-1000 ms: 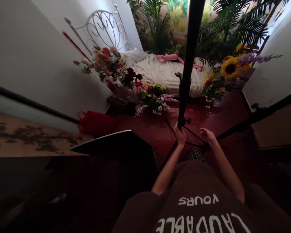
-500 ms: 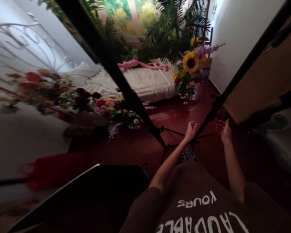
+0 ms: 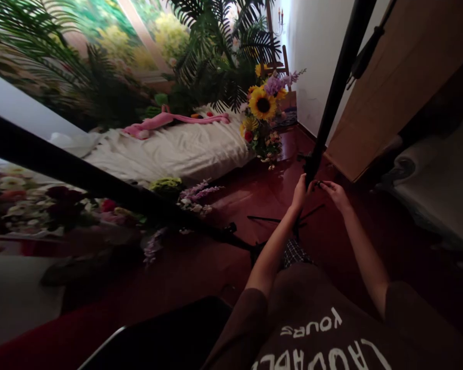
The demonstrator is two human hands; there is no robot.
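Observation:
A black stand (image 3: 324, 121) leans upright in front of me, with thin legs on the red floor. My left hand (image 3: 299, 194) is closed round its pole, just below a black clamp (image 3: 307, 163). On the right side of the pole, my right hand (image 3: 334, 191) pinches a small dark knob (image 3: 318, 184) between fingertips. A second black pole (image 3: 139, 198) runs slanting from the left edge to the floor, close to my left forearm.
A low bed with white cloth (image 3: 185, 151) holds a pink plush toy (image 3: 158, 122). Sunflowers (image 3: 263, 104) stand beyond the stand, more flowers (image 3: 65, 205) at left. A brown panel (image 3: 386, 87) is at right; a dark flat object (image 3: 170, 334) lies low left.
The view has turned right. My left hand has closed round the pole, and my right hand has come in from the right to the small knob beside it.

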